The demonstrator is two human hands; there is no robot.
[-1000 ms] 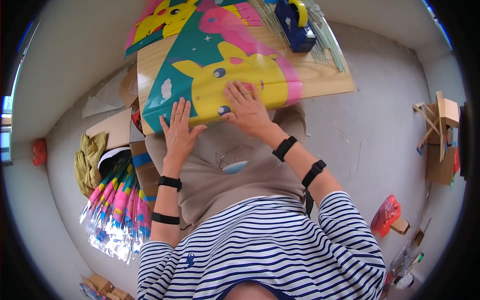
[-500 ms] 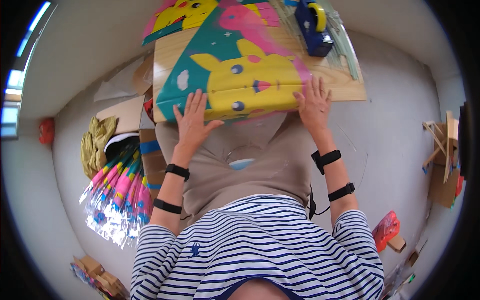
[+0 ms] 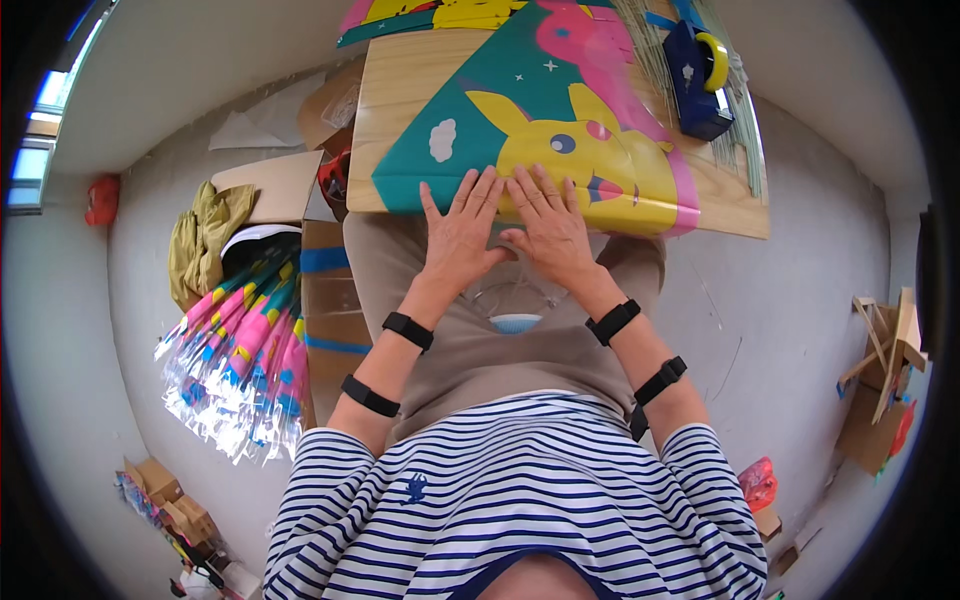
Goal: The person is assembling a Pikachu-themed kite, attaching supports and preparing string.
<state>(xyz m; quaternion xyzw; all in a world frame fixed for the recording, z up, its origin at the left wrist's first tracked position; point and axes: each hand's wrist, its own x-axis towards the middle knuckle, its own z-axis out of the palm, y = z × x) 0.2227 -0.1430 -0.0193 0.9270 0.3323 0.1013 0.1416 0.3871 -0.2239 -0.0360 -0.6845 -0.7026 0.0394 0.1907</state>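
A shiny printed sheet, green with a pink border and a yellow cartoon face, lies across the wooden tabletop in front of me. My left hand rests palm down on its near edge, fingers spread over the green part. Close beside it, my right hand lies flat on the lower part of the yellow face. Neither hand grips anything. The sheet's near edge runs along the table edge above my lap, partly covered by both hands.
A blue tape dispenser with a yellow roll stands at the far right, beside thin pale sticks. Similar printed sheets lie at the far edge. To my left, a cardboard box stands beside a bundle of colourful sheets.
My hands have come together: the right hand has left the sheet's right end and moved left beside the left hand. The whole view has shifted, so the table appears further right.
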